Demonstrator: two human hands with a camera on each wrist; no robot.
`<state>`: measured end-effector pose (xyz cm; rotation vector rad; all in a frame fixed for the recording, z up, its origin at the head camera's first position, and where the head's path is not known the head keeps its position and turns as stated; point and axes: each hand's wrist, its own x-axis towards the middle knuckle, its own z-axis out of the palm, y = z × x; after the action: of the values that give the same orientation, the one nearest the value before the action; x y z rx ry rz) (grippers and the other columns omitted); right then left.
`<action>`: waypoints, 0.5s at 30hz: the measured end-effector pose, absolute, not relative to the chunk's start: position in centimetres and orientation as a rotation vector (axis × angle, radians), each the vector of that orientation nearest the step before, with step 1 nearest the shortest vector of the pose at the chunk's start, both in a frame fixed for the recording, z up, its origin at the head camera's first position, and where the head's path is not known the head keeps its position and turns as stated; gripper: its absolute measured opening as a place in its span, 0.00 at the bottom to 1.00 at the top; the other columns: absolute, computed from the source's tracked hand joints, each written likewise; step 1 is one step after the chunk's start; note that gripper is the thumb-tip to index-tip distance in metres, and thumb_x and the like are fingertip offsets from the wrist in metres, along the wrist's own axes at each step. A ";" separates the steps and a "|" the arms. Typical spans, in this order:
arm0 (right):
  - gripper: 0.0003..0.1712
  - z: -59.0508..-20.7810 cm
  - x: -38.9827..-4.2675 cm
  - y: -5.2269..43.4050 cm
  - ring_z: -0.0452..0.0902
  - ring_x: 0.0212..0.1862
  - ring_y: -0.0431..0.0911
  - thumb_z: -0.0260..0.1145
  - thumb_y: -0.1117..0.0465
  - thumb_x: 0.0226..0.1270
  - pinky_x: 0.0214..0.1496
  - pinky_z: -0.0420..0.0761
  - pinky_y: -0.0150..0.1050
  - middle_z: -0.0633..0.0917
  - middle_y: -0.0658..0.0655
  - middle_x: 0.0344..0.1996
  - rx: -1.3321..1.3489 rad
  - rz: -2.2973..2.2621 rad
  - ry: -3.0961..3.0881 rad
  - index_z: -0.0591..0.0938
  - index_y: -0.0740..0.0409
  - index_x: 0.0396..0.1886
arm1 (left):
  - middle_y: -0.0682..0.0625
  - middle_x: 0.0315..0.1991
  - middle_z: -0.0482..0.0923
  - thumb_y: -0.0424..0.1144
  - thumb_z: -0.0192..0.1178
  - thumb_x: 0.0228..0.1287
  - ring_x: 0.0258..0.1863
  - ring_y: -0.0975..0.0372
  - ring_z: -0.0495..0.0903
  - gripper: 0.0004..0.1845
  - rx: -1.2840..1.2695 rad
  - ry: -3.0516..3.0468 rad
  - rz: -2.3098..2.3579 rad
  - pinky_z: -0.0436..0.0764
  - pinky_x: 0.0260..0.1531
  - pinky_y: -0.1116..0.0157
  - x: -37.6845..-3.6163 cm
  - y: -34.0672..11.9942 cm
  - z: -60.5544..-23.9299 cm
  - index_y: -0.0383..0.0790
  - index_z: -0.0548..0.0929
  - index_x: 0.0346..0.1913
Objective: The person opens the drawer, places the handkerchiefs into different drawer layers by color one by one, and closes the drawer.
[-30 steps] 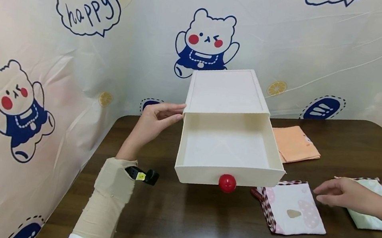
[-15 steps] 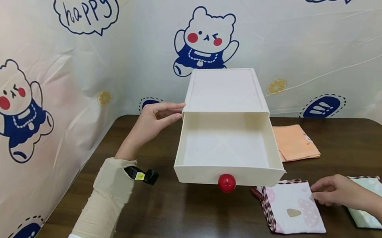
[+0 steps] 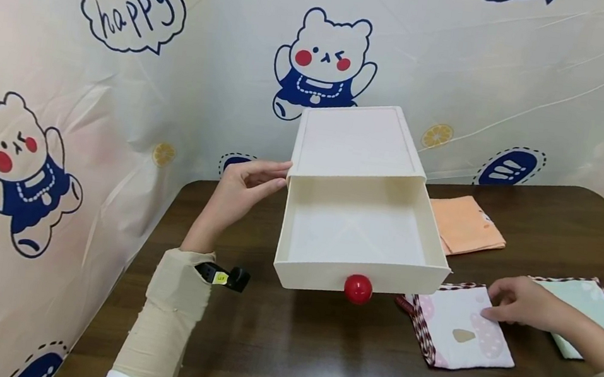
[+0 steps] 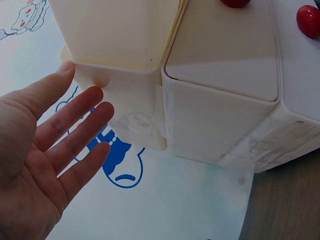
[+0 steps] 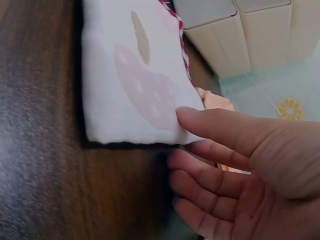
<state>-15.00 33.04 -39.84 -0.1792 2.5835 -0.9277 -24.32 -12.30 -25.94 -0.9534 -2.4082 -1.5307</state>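
Observation:
A white drawer (image 3: 358,237) with a red knob (image 3: 358,288) stands pulled out of its white casing (image 3: 354,141), and nothing lies inside it. My left hand (image 3: 257,182) rests with straight fingers against the casing's left side; the left wrist view shows that hand (image 4: 65,140) open beside the casing's corner (image 4: 120,75). My right hand (image 3: 495,303) is at the right edge of a folded white cloth (image 3: 458,330) with pink mushrooms. In the right wrist view the thumb (image 5: 215,127) touches that cloth (image 5: 135,75), and the other fingers lie loosely beside it.
A folded orange cloth (image 3: 466,226) lies behind the drawer's right side. A mint cloth (image 3: 601,307) with a brown border lies at the far right. All rest on a dark wooden table (image 3: 314,356), with a cartoon-print curtain (image 3: 119,94) behind and to the left.
My right hand has moved left from the mint cloth to the edge of the mushroom cloth. The left hand and the drawer have stayed where they were.

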 end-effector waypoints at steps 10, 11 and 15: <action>0.12 -40.0 -14.8 32.3 0.65 0.20 0.44 0.70 0.56 0.53 0.21 0.65 0.33 0.68 0.49 0.12 -0.125 -0.854 2.613 0.77 0.57 0.21 | 0.38 0.47 0.79 0.28 0.59 0.60 0.43 0.54 0.80 0.17 -0.950 -2.409 -1.537 0.78 0.42 0.62 -24.3 -12.2 -25.9 0.29 0.78 0.53; 0.12 -40.1 -14.8 32.3 0.65 0.20 0.44 0.70 0.56 0.53 0.21 0.64 0.33 0.68 0.49 0.13 -0.128 -0.844 2.619 0.77 0.57 0.20 | 0.38 0.48 0.79 0.28 0.59 0.60 0.43 0.54 0.80 0.17 -0.948 -2.409 -1.534 0.78 0.43 0.61 -24.3 -12.2 -25.9 0.30 0.78 0.53; 0.14 -40.1 -14.9 32.2 0.64 0.19 0.43 0.69 0.56 0.53 0.21 0.63 0.33 0.68 0.48 0.12 -0.137 -0.823 2.631 0.76 0.56 0.18 | 0.38 0.48 0.78 0.28 0.59 0.60 0.44 0.53 0.80 0.17 -0.955 -2.407 -1.525 0.78 0.43 0.60 -24.3 -12.2 -25.9 0.29 0.78 0.53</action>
<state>-14.88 32.19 -40.09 -0.1374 2.6314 -0.8231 -24.34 -12.23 -25.87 -0.9548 -2.4068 -1.5250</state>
